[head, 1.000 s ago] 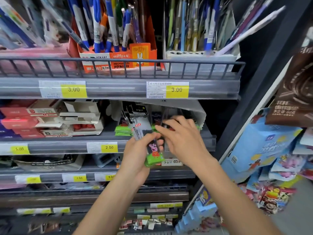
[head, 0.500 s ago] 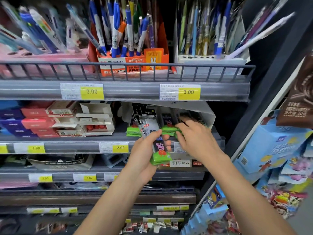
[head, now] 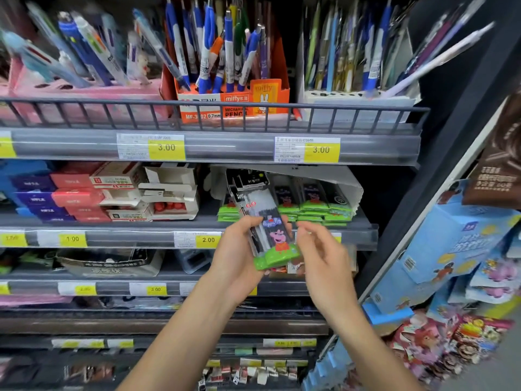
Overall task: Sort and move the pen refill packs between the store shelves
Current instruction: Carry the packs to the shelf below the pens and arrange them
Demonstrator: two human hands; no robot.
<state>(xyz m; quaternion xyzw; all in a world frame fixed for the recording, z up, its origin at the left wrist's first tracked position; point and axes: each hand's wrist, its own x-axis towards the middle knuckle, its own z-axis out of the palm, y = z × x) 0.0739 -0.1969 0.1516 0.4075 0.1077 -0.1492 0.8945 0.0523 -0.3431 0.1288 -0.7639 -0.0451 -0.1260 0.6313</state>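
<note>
My left hand (head: 235, 256) grips a small stack of pen refill packs (head: 270, 235), clear sleeves with green bottoms and a pink cartoon pig, held upright in front of the second shelf's edge. My right hand (head: 324, 256) hovers just to the right of the stack, fingers loosely curled, holding nothing. Behind the hands, more of the same green-bottomed refill packs (head: 313, 204) stand in a torn white display box (head: 352, 187) on the second shelf (head: 363, 235).
An orange mechanical pencil box (head: 234, 104) and other pen holders fill the top shelf behind a wire rail (head: 214, 104). Red, purple and white cartons (head: 93, 193) sit left on the second shelf. Blue boxes and snack bags (head: 451, 249) hang on the rack at right.
My right hand has pulled back out of the display box on the shelf and now hangs beside the stack. The left hand with the packs has dropped slightly toward me.
</note>
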